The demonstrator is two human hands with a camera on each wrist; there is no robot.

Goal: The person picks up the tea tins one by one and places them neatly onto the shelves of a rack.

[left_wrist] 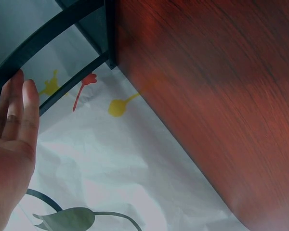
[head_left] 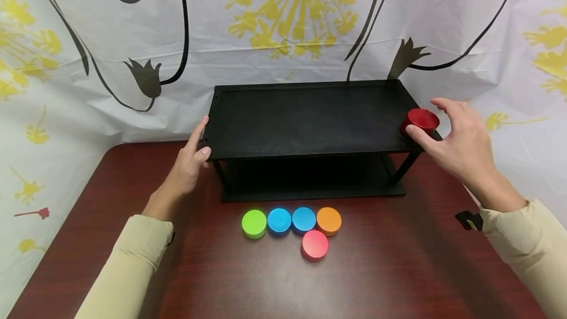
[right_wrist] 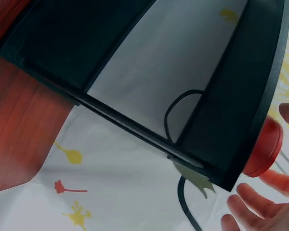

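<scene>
A small red cup [head_left: 424, 119], its hollow side up, stands at the front right corner of the black two-tier shelf's [head_left: 305, 117] top. Spread around it is my right hand [head_left: 465, 139]. The thumb overlaps the cup's front in the head view, while the index finger arches behind it with a gap. From below, the right wrist view shows the cup [right_wrist: 265, 149] beside the shelf's edge, with fingertips close to it. My left hand [head_left: 188, 164] rests against the shelf's left end, thumb at the front corner. Its fingers [left_wrist: 14, 106] are straight in the left wrist view.
In front of the shelf, a green disc-like piece [head_left: 254, 223], two blue ones [head_left: 279, 221] and an orange one [head_left: 329, 220] form a row on the dark red wooden table [head_left: 221, 279]. A pinkish-red piece [head_left: 315, 244] sits nearer. Patterned white cloth [head_left: 283, 28] hangs behind.
</scene>
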